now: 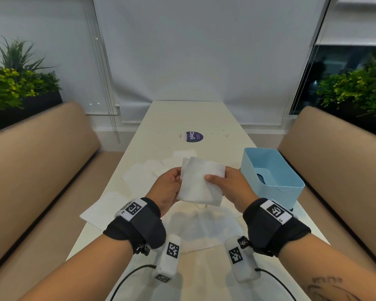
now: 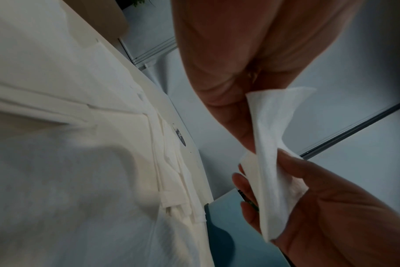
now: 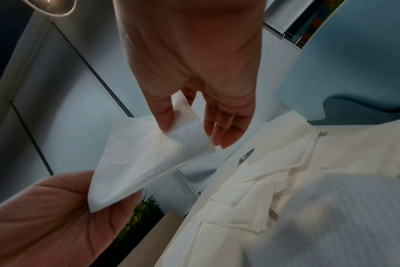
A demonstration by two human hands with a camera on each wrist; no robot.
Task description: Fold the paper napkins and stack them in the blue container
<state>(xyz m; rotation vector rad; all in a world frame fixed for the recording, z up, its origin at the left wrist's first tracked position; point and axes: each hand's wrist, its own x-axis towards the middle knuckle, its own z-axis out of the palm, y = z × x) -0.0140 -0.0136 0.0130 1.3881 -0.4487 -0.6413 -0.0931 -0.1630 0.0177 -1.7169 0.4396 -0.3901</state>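
Over the white table (image 1: 193, 118), your left hand (image 1: 168, 187) and right hand (image 1: 230, 187) each pinched one edge of a folded napkin (image 1: 198, 183), beside the blue container (image 1: 278, 197).

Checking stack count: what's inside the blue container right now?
The light-blue rectangular plastic container shows only its own floor with a dark oval patch; nothing is stacked on the visible part. Its near wall hides the closest strip of floor.
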